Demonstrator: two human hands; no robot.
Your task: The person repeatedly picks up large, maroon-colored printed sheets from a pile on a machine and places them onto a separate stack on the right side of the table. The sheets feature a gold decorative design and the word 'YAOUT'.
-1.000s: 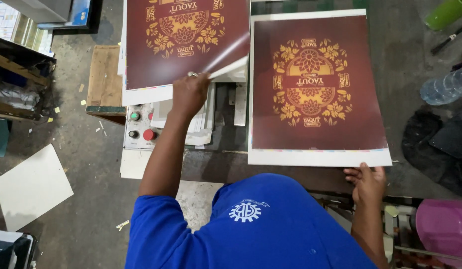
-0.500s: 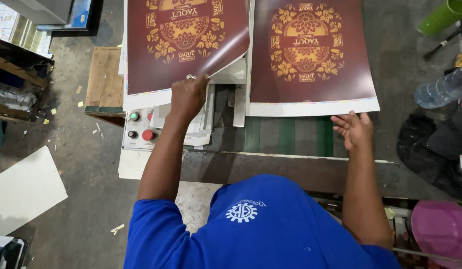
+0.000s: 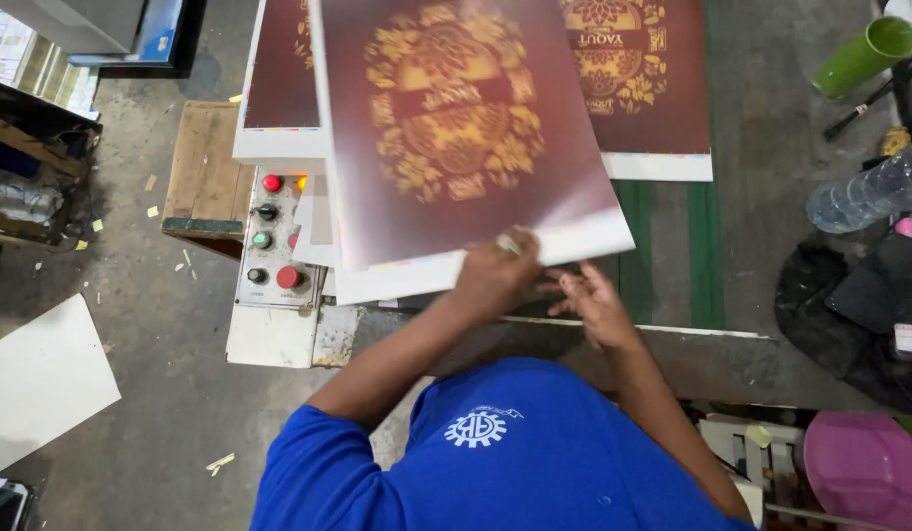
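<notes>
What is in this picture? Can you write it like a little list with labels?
Place: a print workshop seen from above, concrete floor
Person: blue shirt, leaning over the machine
Left hand: grips the near edge of the lifted sheet, dark red with a gold ornament
Right hand: fingers spread, just under that sheet's near edge
Stacks: left stack and right stack of the same print
Control panel: red, green and black buttons
Nearby: green cup, clear plastic bottle, pink tub, white board on the floor
</notes>
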